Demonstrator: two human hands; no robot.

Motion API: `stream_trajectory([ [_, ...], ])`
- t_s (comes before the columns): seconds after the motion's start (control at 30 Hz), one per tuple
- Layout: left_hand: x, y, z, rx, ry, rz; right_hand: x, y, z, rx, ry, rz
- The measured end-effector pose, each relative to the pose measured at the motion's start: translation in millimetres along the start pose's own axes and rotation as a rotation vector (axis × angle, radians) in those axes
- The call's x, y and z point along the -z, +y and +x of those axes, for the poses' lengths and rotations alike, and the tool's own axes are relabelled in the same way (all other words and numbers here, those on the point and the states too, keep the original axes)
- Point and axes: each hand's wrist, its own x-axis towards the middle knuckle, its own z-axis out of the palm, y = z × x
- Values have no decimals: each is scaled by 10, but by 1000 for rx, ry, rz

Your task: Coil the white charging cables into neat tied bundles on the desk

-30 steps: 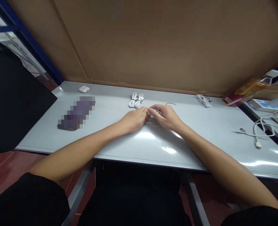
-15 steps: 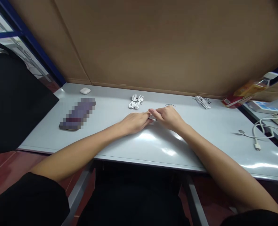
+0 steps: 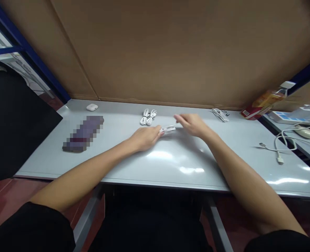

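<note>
My left hand (image 3: 147, 138) is closed on one end of a folded white cable (image 3: 168, 129), whose loops stick out to the right above the grey table (image 3: 134, 171). Just right of those loops is my right hand (image 3: 190, 124), apart from the cable; its fingers are curled and partly hidden, and whether they hold anything is unclear. Behind my left hand lie two white cable bundles (image 3: 148, 117) side by side, each with a dark tie. Another white cable bundle (image 3: 220, 114) rests near the back edge, to the right.
A blurred-out dark item (image 3: 84, 133) and a white earbud case (image 3: 92, 107) lie at the left. A bottle (image 3: 267, 101) leans at the back right. A loose white cable (image 3: 286, 149) crosses the right end, near a mouse (image 3: 305, 132). A brown panel (image 3: 157, 52) stands behind.
My right hand has moved away from my left hand, uncovering the white cable loops. The dark tie seen behind my right hand is no longer visible. The view has shifted slightly.
</note>
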Motion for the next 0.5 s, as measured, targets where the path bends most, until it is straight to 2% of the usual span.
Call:
stream_trajectory([
  [0.03,13,-15,1,14,-6,-26,72,109,20,-44,76,-27],
  [0.1,32,-38,4,26,-6,-82,181,345,58,-132,131,-71],
  [0.23,43,-51,9,16,19,-173,177,704,135,-172,123,-107],
  [0.33,45,-58,12,19,17,-209,63,776,191,-152,126,-141],
  [0.5,29,-112,31,-7,13,-261,4,668,218,-154,175,-111],
])
